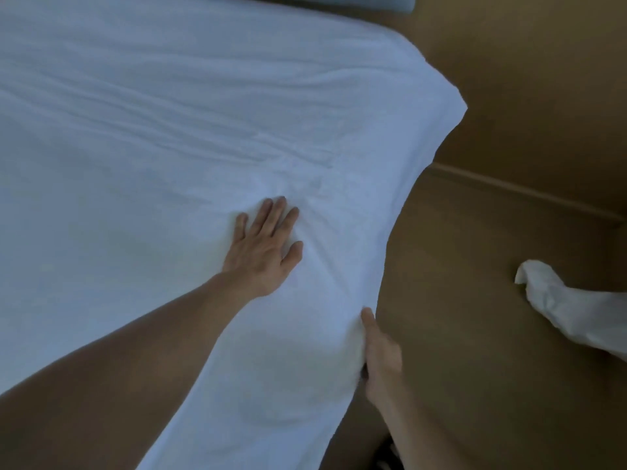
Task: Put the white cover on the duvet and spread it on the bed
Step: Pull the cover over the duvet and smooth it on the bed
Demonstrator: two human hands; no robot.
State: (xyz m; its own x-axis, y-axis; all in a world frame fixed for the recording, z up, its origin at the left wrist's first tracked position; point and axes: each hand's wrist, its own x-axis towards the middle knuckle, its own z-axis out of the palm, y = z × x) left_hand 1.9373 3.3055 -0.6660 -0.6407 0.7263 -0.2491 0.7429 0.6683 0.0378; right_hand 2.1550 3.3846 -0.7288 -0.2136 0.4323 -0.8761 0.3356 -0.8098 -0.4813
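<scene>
Left hand (263,247) flat, fingers straight, pressing white duvet (169,130); right hand (381,357) pinches side edge; far corner points right.

White cover (169,113): plain white with a bluish cast in dim light; faint grey crease lines, no pattern.
Floor (475,266): even tan-brown, unpatterned.
Skirting strip (526,195): slightly lighter tan.
Wall (543,79): the same tan-brown.
Crumpled cloth (570,310), floor's right edge: plain white.
Item (339,0) at the bed's far edge: pale grey-blue.
</scene>
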